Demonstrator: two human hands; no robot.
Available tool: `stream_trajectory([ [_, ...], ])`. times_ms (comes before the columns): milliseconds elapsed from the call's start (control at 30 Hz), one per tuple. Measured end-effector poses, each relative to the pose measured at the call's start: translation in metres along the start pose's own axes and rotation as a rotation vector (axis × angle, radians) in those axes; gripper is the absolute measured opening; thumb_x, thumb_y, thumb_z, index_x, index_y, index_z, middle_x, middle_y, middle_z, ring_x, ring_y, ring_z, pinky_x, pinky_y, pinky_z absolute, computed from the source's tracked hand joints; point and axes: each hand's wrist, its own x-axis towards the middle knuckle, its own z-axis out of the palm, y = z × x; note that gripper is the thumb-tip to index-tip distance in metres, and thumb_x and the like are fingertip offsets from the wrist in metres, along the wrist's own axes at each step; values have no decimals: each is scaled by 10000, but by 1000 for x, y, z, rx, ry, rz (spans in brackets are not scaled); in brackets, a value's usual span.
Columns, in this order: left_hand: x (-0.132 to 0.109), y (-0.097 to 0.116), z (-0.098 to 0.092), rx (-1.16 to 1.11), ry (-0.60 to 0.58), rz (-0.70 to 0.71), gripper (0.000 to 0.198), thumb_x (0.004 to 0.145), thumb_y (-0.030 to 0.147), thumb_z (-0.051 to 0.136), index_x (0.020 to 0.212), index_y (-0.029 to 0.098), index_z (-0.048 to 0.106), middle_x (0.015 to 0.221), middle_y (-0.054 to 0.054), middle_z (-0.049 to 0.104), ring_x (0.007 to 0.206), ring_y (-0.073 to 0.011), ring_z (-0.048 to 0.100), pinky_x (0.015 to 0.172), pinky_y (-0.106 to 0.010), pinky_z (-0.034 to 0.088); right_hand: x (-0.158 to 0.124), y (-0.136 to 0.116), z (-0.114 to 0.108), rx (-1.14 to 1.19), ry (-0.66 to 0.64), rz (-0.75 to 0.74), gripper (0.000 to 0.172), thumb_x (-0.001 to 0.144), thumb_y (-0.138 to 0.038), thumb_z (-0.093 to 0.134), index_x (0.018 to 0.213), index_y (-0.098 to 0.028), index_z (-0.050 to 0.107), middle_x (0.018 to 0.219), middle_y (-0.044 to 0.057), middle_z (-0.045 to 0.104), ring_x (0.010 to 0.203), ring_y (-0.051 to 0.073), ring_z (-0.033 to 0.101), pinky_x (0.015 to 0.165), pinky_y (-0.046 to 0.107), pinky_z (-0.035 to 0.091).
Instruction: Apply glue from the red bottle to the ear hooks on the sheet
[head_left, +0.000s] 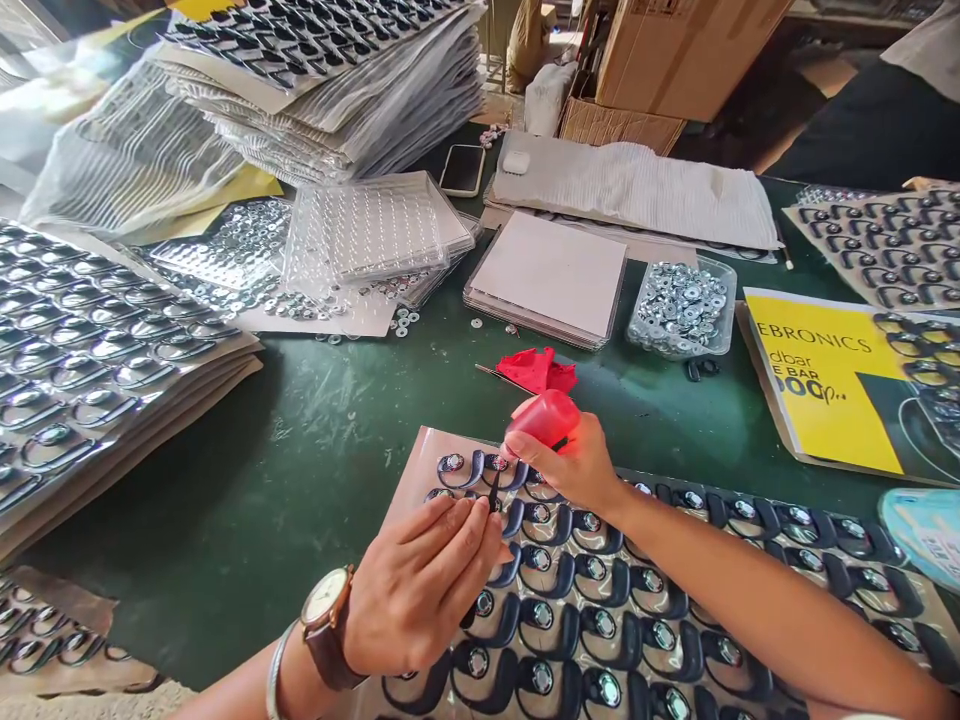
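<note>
My right hand [589, 465] is closed round a small red translucent squeeze bottle [551, 415], its tip pointed down at the top-left part of a sheet. My left hand [431, 580] pinches a thin dark pointed tool [494, 485], likely tweezers, with most of it hidden by the fingers. Its point is close to the bottle's tip. Beneath both hands lies a brown sheet with rows of black curved hook-like parts [540, 612], each with a shiny round metal disc. Just beyond the bottle, a crumpled red cloth [536, 370] rests by a thin metal stick [496, 376].
A clear tub of metal washers [682, 308] stands beyond the hands, beside a stack of pale cards [555, 270]. Stacked sheets of parts [67, 370] fill the left. A phone [463, 170] lies at the back; a yellow printed box panel [825, 385] lies right. A person sits far right.
</note>
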Motion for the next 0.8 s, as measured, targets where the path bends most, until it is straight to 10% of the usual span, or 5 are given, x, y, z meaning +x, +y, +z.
stream_trajectory([
  [800, -1, -2, -1, -25, -1, -7, 221, 950, 123, 508, 1073, 56, 679, 1026, -105, 746, 944, -215, 722, 881, -339, 567, -3, -2, -2, -48, 126, 12, 234, 866, -430, 692, 796, -214, 638, 658, 10, 672, 589, 179, 635, 616, 293, 523],
])
